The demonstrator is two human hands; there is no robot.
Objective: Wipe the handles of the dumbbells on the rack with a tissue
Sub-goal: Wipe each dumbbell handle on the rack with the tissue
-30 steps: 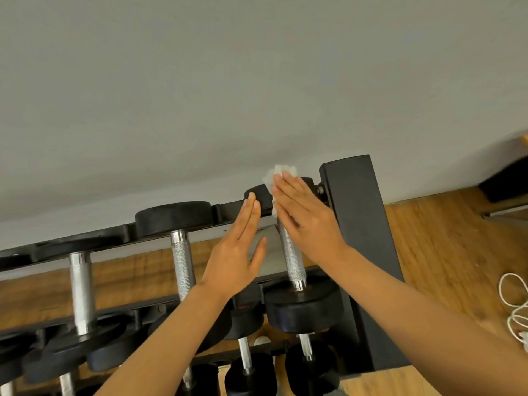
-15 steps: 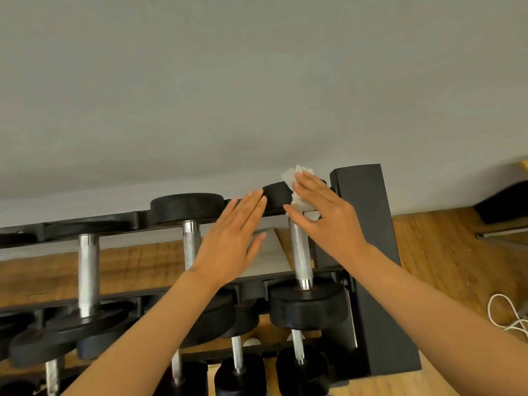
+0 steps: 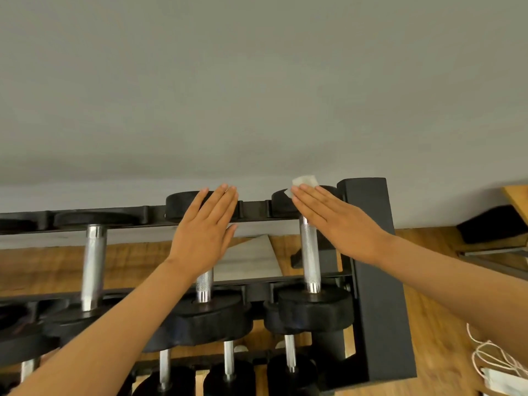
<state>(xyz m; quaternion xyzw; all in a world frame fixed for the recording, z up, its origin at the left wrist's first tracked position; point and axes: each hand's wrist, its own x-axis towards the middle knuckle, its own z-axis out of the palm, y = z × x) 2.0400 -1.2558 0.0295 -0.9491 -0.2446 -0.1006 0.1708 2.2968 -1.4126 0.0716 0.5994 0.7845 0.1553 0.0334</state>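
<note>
A black rack (image 3: 374,281) holds dumbbells with knurled steel handles and black weights. My right hand (image 3: 340,224) lies flat, fingers straight, pressing a white tissue (image 3: 305,180) against the far end of the rightmost dumbbell's handle (image 3: 310,258) and its rear weight. A corner of the tissue sticks out past my fingertips. My left hand (image 3: 204,238) is flat and holds nothing. It hovers over the neighbouring dumbbell's handle (image 3: 204,284), with its fingertips at that dumbbell's rear weight. A third handle (image 3: 93,264) stands bare further left.
A lower row of smaller dumbbells (image 3: 228,364) sits beneath the top tier. A grey wall rises behind the rack. To the right, on the wooden floor (image 3: 434,324), lies a white cable (image 3: 491,358), with dark equipment at the far right edge.
My left hand has slid left, from beside the rightmost handle to over the neighbouring dumbbell. My right hand has flattened, with the tissue staying at the handle's far end.
</note>
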